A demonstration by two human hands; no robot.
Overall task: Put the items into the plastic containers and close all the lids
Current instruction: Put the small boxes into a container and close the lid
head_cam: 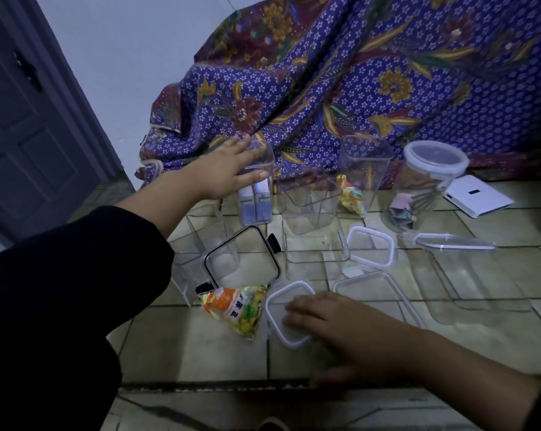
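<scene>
My left hand [228,164] reaches forward and wraps the top of a tall clear container [256,194] that holds two small white boxes. My right hand [322,318] lies flat on a white-rimmed lid [278,318] on the tiled floor, fingers spread. A yellow-orange snack bag [238,309] lies just left of that lid. A black-rimmed lid [241,256] leans over an empty clear container [197,244]. More empty clear containers [312,241] stand in the middle, with another snack bag [351,194] behind them.
A round lidded jar [424,188] holding folded paper stands at the right, beside a white flat box [477,195]. Loose white-rimmed lids [372,247] and a long clear container [468,275] lie on the floor. Patterned purple cloth [356,73] hangs behind; a door [20,119] at left.
</scene>
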